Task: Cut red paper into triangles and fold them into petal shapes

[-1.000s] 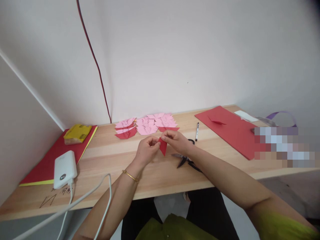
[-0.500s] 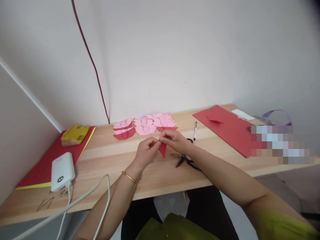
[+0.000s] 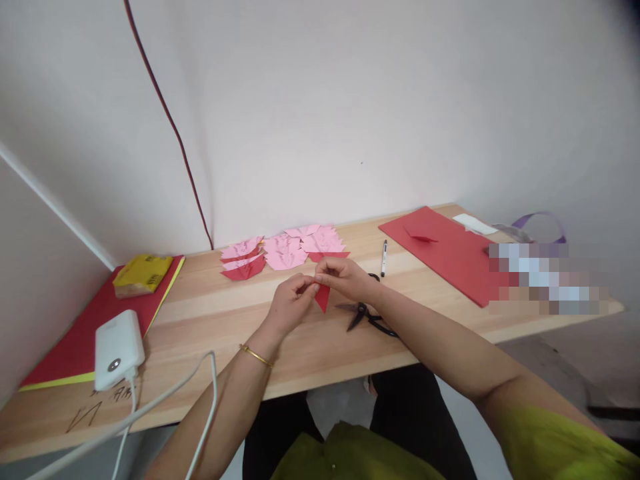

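Observation:
Between my two hands is a small piece of folded red paper (image 3: 323, 299), its pointed end hanging down over the desk. My left hand (image 3: 293, 301) pinches its upper left part with thumb and forefinger. From the other side, my right hand (image 3: 345, 279) is closed on the top of the same paper, and the fingers hide most of the fold. Black-handled scissors (image 3: 361, 313) lie with blades parted just below my right hand. Behind both hands, pink and red folded paper pieces (image 3: 286, 252) sit in overlapping rows near the wall.
A pen (image 3: 384, 259) lies right of the hands, near a red paper stack (image 3: 435, 257) with a folded red piece (image 3: 420, 237) on it. At left, a white power bank (image 3: 119, 350) with a cable and a yellow packet (image 3: 143, 275) rest by red sheets (image 3: 65, 340).
The camera view has turned slightly, so the desk items appear shifted left. Both hands keep pinching the red paper in nearly the same pose.

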The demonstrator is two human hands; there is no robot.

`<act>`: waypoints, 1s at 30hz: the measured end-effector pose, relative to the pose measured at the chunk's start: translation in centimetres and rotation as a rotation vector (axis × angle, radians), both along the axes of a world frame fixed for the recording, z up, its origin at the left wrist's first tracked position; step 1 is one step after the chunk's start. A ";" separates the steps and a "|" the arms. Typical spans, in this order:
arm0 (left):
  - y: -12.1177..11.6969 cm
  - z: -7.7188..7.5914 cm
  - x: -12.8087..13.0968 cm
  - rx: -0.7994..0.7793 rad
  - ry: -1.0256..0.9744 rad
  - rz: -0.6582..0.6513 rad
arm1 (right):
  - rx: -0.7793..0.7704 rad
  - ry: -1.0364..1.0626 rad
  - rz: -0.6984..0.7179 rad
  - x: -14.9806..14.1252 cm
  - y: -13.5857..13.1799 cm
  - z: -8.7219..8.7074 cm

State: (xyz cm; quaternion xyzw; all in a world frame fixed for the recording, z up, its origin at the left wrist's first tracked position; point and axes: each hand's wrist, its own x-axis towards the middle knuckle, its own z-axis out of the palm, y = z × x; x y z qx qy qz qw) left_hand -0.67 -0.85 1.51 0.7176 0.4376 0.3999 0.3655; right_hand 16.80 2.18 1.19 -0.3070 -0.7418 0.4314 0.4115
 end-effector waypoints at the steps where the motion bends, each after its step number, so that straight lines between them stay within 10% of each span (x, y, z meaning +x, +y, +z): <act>1: 0.0 0.1 0.0 0.010 0.014 -0.010 | -0.014 0.009 0.003 0.0 0.0 -0.1; 30: 0.3 0.2 -0.5 0.074 0.099 0.089 | -0.142 0.120 0.004 -0.3 0.3 -0.2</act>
